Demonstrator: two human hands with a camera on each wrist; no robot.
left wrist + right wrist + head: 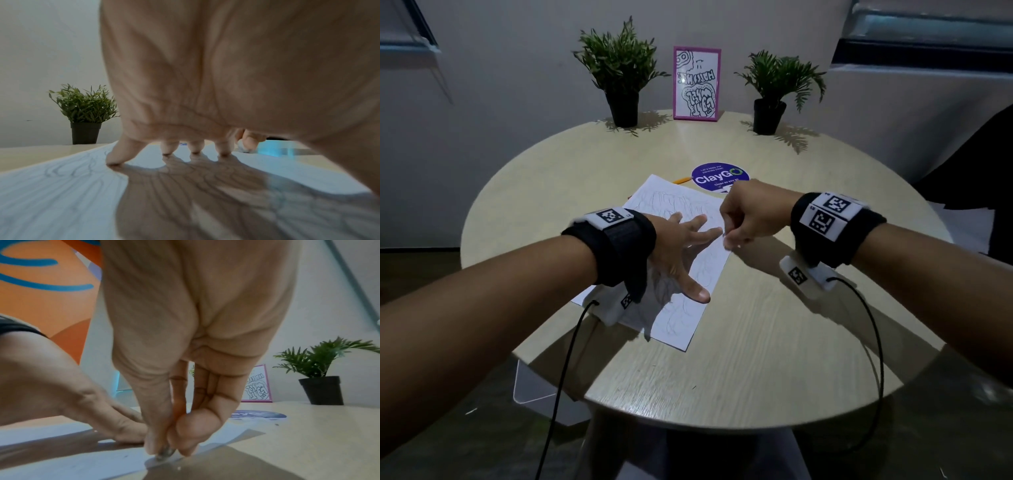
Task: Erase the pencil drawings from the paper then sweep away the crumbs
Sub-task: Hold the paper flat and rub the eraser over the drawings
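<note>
A white paper (690,308) with faint pencil drawings lies on the round table (774,325). My left hand (681,253) lies flat on the paper, fingers spread and straight, its fingertips (114,160) pressing the paper (51,186). My right hand (743,219) hovers at the paper's right edge with fingers bunched. In the right wrist view my right hand (170,451) pinches a small grey smudged eraser (165,453) whose tip touches the paper (82,464). The left wrist view shows the eraser (242,147) only as a pale blur beyond my fingers.
An orange pencil (681,180) lies behind the paper beside a round purple sticker (720,178). Two potted plants (621,75) (774,89) and a pink picture frame (697,84) stand at the far edge. A few crumbs (179,468) lie near the paper's edge.
</note>
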